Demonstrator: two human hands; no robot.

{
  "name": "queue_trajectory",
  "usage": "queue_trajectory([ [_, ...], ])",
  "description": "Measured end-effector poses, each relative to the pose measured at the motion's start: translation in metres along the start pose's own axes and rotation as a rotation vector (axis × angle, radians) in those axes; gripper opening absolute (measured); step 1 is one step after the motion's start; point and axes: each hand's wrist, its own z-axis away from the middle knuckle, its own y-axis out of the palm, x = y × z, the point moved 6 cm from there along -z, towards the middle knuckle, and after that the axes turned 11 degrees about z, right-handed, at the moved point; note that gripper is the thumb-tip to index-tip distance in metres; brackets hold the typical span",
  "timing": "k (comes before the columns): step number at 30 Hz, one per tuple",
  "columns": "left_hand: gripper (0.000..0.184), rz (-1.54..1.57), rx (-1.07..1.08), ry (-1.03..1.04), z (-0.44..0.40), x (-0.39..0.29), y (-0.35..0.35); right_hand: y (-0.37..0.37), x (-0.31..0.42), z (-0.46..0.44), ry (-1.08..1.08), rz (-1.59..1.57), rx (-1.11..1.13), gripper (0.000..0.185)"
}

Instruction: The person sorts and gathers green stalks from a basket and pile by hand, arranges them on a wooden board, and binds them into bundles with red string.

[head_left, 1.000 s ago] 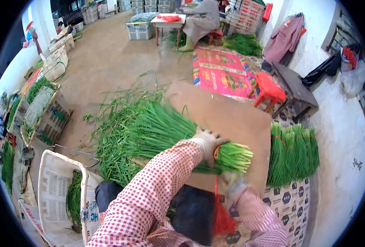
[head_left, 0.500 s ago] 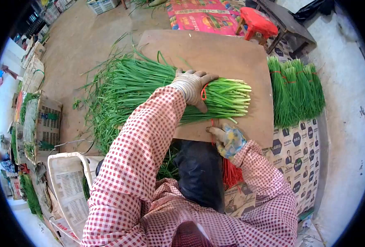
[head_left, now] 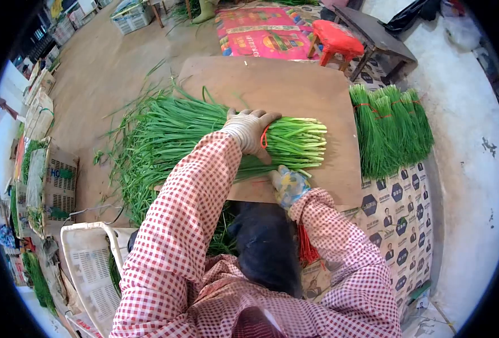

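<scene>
A: Where does the bundle of green stalks [head_left: 196,127] lie?

B: On the brown board [head_left: 294,84], pale cut ends [head_left: 312,139] to the right and leaves to the left, among loose greens [head_left: 134,174].

A: And the hands?

B: The gloved left hand [head_left: 245,133] is spread over the bundle, pressing it down just beside the red tie [head_left: 264,137]. The gloved right hand [head_left: 290,186] sits at the board's near edge, just below the cut ends, its fingers curled. Whether it pinches anything can't be told.

A: What could go wrong?

B: Likely the stalks fanning out or rolling, if that left palm eases off; the single visible tie may be too little to keep the ends even. A few near-side stalks already stick out of line, so a brush from the right hand could pull them askew.

A: Anything else?

B: The red strands [head_left: 307,248] hang below the right hand, and a snag there could tug at the work. Loose leaves, lying so close on the left, could get mixed into the bundle.
</scene>
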Motion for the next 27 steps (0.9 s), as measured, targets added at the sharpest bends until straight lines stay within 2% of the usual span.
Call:
queue_trajectory([
  [2, 0.119, 0.017, 0.007, -0.013, 0.0, 0.0, 0.001, 0.004, 0.004, 0.001, 0.056, -0.162, -0.065, 0.045],
  [3, 0.12, 0.031, -0.012, -0.012, 0.0, 0.002, 0.001, 0.017, 0.004, 0.001, 0.094, -0.207, -0.193, 0.044],
  [4, 0.121, 0.048, -0.022, -0.011, 0.001, 0.003, 0.003, 0.02, 0.013, 0.003, 0.1, -0.209, -0.184, 0.044],
  [6, 0.121, 0.079, -0.024, -0.015, 0.002, 0.005, 0.005, 0.017, 0.027, 0.004, 0.157, -0.377, -0.301, 0.042],
  [7, 0.12, 0.086, -0.046, -0.002, 0.004, 0.005, 0.005, 0.022, 0.039, 0.005, 0.18, -0.353, -0.288, 0.033],
  [8, 0.12, 0.091, -0.071, 0.011, 0.004, 0.005, 0.003, 0.025, 0.048, 0.008, 0.176, -0.349, -0.285, 0.033],
  [10, 0.118, 0.111, -0.037, -0.009, 0.002, 0.005, 0.0, 0.022, 0.062, 0.019, 0.098, -0.486, -0.47, 0.024],
  [11, 0.118, 0.097, -0.035, -0.009, 0.002, 0.005, 0.001, 0.033, 0.056, 0.029, 0.161, -0.452, -0.489, 0.018],
  [14, 0.118, 0.091, -0.038, 0.004, 0.002, 0.008, 0.002, 0.037, 0.043, 0.061, 0.193, -0.565, -0.454, 0.016],
  [17, 0.119, 0.082, -0.044, 0.017, 0.002, 0.008, 0.004, 0.022, 0.038, 0.076, 0.145, -0.726, -0.453, 0.007],
  [21, 0.116, 0.105, -0.059, 0.017, 0.002, 0.011, 0.006, -0.017, 0.025, 0.059, 0.037, -0.653, -0.438, 0.006],
  [23, 0.116, 0.12, -0.063, 0.018, 0.004, 0.011, 0.005, -0.049, -0.001, 0.035, -0.068, -0.833, -0.715, 0.008],
  [25, 0.115, 0.128, -0.069, 0.025, 0.005, 0.009, 0.004, -0.053, -0.024, 0.011, 0.161, -1.266, -0.55, 0.011],
  [26, 0.115, 0.13, -0.066, 0.019, 0.005, 0.009, 0.005, -0.058, -0.029, -0.001, 0.156, -1.258, -0.553, 0.011],
  [27, 0.114, 0.135, -0.063, 0.011, 0.005, 0.011, 0.005, -0.055, -0.037, -0.015, 0.243, -1.323, -0.503, 0.016],
])
